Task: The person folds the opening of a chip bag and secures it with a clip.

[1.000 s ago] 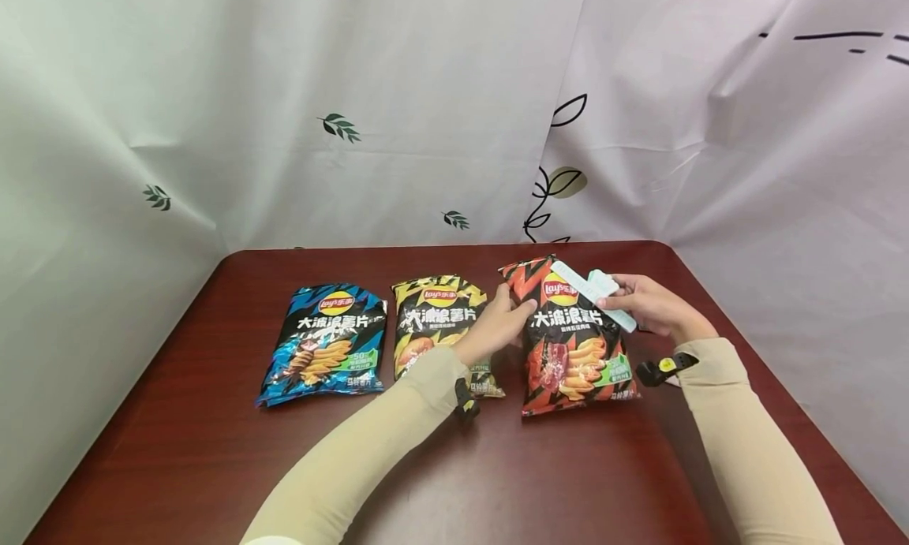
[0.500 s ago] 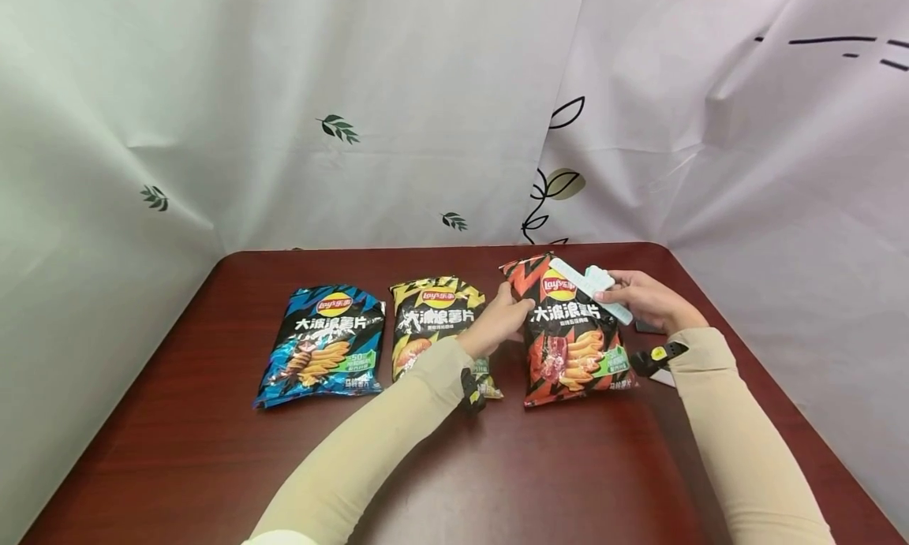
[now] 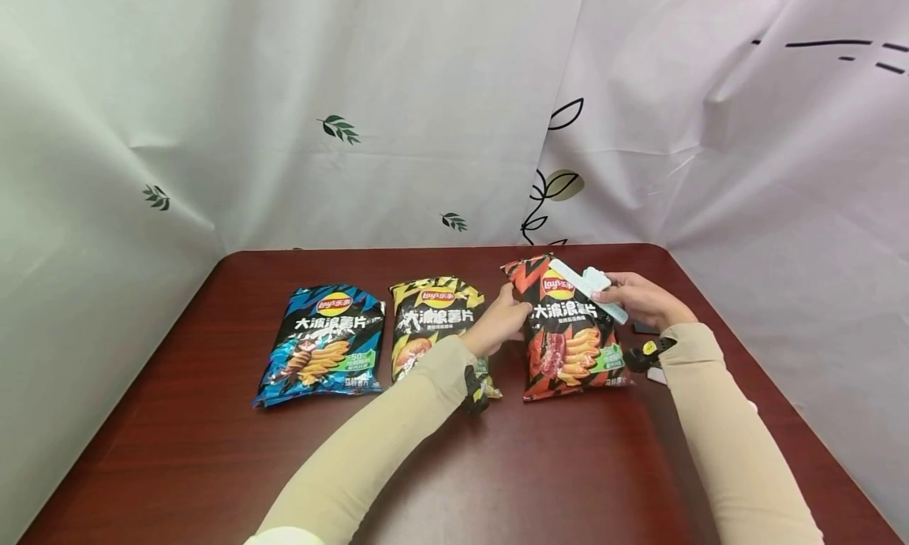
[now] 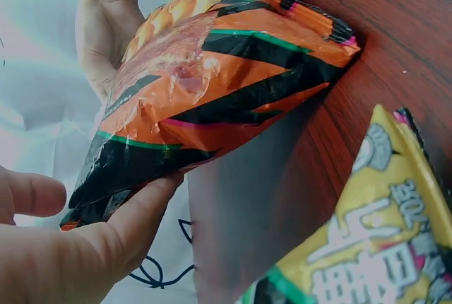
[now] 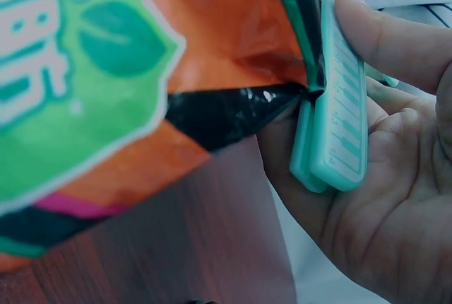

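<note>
The red bag of chips (image 3: 568, 348) is tilted up off the right part of the table. My left hand (image 3: 503, 321) pinches its upper left edge, with the thumb on one side and fingers underneath in the left wrist view. A pale mint bag clip (image 3: 584, 286) lies slantwise across the bag's upper right corner. My right hand (image 3: 642, 299) holds this clip between thumb and fingers. In the right wrist view the bag's folded black corner (image 5: 314, 49) sits against the long clip bars (image 5: 342, 131).
Left of the red bag lie a yellow bag of chips (image 3: 436, 312), partly behind my left arm, and a blue bag of chips (image 3: 323, 340). A small dark item (image 3: 645, 328) and a white piece (image 3: 656, 375) show near my right wrist. White curtain surrounds the brown table (image 3: 497, 474).
The lower end of the red bag has risen slightly and drawn away from me. My right hand and the clip have shifted a little left. The left hand keeps its hold.
</note>
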The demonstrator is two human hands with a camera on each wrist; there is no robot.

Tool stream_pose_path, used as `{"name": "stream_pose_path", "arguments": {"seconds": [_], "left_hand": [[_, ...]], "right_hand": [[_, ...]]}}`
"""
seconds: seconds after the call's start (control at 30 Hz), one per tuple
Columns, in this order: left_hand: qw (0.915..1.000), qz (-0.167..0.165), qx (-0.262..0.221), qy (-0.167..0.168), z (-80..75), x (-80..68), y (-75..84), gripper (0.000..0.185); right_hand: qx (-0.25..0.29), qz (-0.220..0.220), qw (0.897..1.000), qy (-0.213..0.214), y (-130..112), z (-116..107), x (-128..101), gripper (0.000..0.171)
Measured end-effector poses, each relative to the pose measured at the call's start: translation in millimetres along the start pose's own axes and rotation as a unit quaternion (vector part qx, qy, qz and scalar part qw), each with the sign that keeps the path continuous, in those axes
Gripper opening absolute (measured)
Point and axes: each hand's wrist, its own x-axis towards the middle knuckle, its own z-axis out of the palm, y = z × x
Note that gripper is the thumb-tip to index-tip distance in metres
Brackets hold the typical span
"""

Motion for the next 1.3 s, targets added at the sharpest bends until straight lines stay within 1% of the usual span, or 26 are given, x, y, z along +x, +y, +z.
{"name": "stream_pose_path", "arguments": {"seconds": [0.23,0.43,0.57,0.73,0.87,0.97,1.07,1.17,1.23,1.3], "left_hand": [[1.0,-0.007,0.003,-0.003,1.5,1.9,-3.7,0.066],[0.9999,-0.002,-0.006,-0.015,0.9,4.7,-4.8,0.056],[0.9999,-0.007,0.008,-0.013,1.9,3.9,-5.0,0.058],[0.9991,-0.013,0.039,-0.008,2.9,0.8,-4.7,0.065],[0.9983,0.002,0.056,-0.016,2.5,-0.2,-5.6,0.057],[0.998,0.005,0.061,-0.019,2.4,0.1,-6.5,0.053],[0.9977,-0.007,0.065,-0.014,2.4,-0.8,-7.4,0.058],[0.9975,-0.012,0.068,-0.016,2.0,-2.1,-8.7,0.062],[0.9966,-0.012,0.08,-0.011,1.7,-2.9,-9.3,0.066],[0.9965,-0.009,0.082,-0.012,1.5,-2.8,-10.1,0.067]], "right_hand": [[-0.017,0.003,1.0,0.005,7.9,-2.2,5.7,0.066],[-0.054,0.013,0.998,0.011,10.7,-2.2,7.5,0.067],[-0.063,0.014,0.998,0.008,11.9,-1.1,8.7,0.067],[-0.083,0.006,0.997,-0.003,13.3,0.4,9.9,0.066],[-0.086,0.015,0.996,-0.001,15.2,2.1,11.5,0.065],[-0.077,0.027,0.997,0.008,15.3,4.1,12.5,0.068],[-0.068,0.035,0.997,0.016,14.4,6.5,13.2,0.07],[-0.067,0.039,0.997,0.017,14.1,8.4,13.8,0.071],[-0.069,0.038,0.997,0.016,14.7,8.8,14.4,0.07],[-0.071,0.036,0.997,0.014,15.1,8.9,14.9,0.068]]}}
